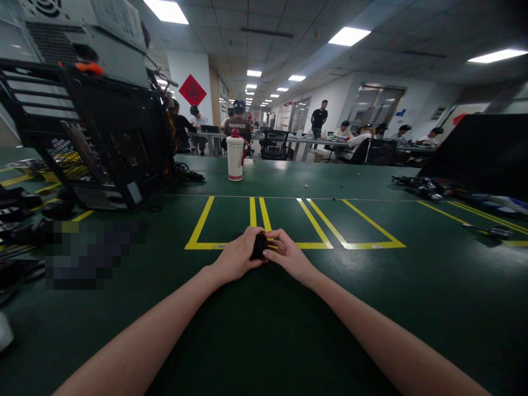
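L hand [237, 256] is wrapped round the L side of a small black object [258, 246], fingers over the top and thumb underneath; R hand [289, 256] pinches its R edge w/ thumb and forefinger. Looks like L does the steadying, leaving R fingertips free for finer work, tho that's a guess. Obj. sits btwn the hands, in front of the body, by the near edge of the yellow tape outlines [396, 243]; can't tell if it's resting on the green tabletop [264, 341] or held just above. Most detail is hidden by fingers.

Tape prob. marks set spots on the table. Beyond it, a white bottle w/ red lid [235, 157] stands upright, prob. put there to be out of the way. Far L: black PC case [124, 132] w/ a grey metal box [119, 49] stacked on top, maybe to save space; cables [190, 173] lie beside it. Far R: more black cables [429, 190] near a dark panel [478, 157], seemingly pushed aside. Other ppl sit at tables in the b/g, one standing.
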`<state>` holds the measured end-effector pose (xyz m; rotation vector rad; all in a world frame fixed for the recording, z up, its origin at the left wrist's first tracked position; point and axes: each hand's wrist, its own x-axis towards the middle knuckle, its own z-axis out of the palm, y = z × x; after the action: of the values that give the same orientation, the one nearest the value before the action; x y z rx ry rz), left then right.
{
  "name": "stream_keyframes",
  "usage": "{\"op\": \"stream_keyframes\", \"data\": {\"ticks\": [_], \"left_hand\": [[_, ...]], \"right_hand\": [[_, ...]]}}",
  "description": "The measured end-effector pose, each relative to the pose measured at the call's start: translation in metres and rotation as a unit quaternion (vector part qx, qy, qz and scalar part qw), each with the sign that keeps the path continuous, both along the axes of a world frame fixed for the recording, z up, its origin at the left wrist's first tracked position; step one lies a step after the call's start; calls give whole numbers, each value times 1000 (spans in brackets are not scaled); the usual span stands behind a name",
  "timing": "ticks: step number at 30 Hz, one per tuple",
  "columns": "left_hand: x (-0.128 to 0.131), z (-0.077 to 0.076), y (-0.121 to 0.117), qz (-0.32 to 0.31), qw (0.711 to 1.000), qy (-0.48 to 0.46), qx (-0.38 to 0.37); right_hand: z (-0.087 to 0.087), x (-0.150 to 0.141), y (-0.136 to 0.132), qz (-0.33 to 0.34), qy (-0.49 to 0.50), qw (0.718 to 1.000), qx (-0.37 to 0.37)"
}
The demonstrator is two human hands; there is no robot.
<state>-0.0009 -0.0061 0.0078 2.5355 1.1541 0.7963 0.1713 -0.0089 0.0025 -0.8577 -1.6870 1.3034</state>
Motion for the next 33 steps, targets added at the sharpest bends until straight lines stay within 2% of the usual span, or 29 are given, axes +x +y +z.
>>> {"op": "stream_keyframes", "data": {"ticks": [2, 10, 17, 20, 24, 30, 33], "left_hand": [[0, -1, 0, 0, 1000, -1, 3], [2, -5, 3, 6, 1000, -5, 15], [0, -4, 3, 3, 1000, -5, 7], [1, -3, 2, 10, 1000, 2, -1], [0, -3, 2, 10, 1000, -2, -5], [0, -4, 2, 3, 1000, -7, 7], [1, -5, 3, 2, 1000, -6, 8]], "right_hand": [[0, -1, -1, 4, 3, 1000, -2], [-6, -3, 5, -48, -1, 999, 19], [-6, -1, 7, -18, -7, 1000, -5], [-6, -1, 4, -5, 10, 1000, 12], [-5, -3, 1, -18, 23, 999, 30], [-3, -3, 1, -55, -13, 998, 14], [-4, -3, 3, -51, -23, 998, -2]]}}
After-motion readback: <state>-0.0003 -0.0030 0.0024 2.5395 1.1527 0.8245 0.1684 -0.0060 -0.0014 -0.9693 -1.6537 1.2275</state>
